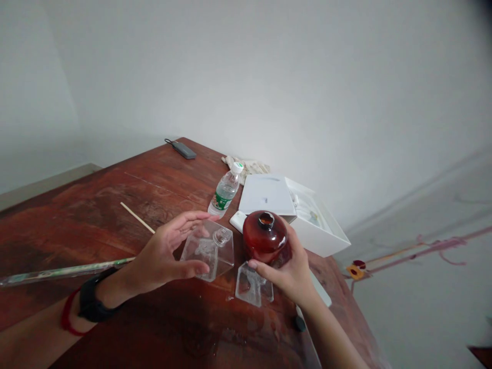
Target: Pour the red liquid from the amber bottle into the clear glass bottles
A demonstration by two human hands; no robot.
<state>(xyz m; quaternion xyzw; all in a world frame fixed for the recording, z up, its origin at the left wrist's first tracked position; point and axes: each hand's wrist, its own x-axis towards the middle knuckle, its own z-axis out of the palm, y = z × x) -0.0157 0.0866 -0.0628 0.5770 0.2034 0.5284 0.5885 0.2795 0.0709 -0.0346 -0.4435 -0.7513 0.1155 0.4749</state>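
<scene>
Head view, my left hand point(163, 256) spread wide, holding a clear plastic insert point(207, 251) by its edges, my right hand point(288, 274) curled around a red glass jar point(265, 237), scuffed wooden table point(115, 205), white wall point(269, 92) beyond

A clear plastic blister tray point(205, 251) bearing a small glass stopper point(222, 237) is held at its edges by the left hand point(163, 259). A dark red glass jar point(264, 237) is gripped by the right hand point(288, 274), just above a second clear blister tray point(248, 287). A water bottle point(226, 190) and a white box point(319, 228) are positioned toward the far side of the reddish-brown wooden table point(96, 205).
</scene>
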